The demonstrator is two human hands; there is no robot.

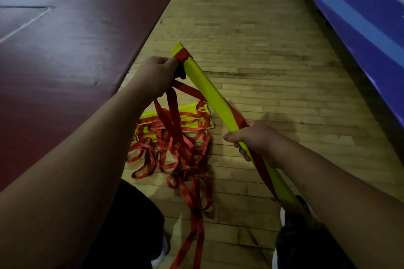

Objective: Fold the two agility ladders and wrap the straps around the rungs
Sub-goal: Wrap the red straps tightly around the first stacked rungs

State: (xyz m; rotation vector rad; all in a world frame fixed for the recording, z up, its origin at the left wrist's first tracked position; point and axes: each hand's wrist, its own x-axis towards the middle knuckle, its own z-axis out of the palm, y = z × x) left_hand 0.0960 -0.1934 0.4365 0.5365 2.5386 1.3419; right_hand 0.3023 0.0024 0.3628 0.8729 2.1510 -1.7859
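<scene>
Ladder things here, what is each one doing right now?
held rungs: stacked, tilted, strap wrapped near top end
straps: loose, tangled, hanging to floor
floor rungs: lying flat under straps
left hand: grips straps
right hand: grips held rungs

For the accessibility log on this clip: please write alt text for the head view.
A person holds a stack of yellow rungs slanted above a wooden floor, right hand gripping its lower part, left hand pinching the red strap wrapped near its top end. More strap hangs into a tangled pile over other yellow rungs.
</scene>
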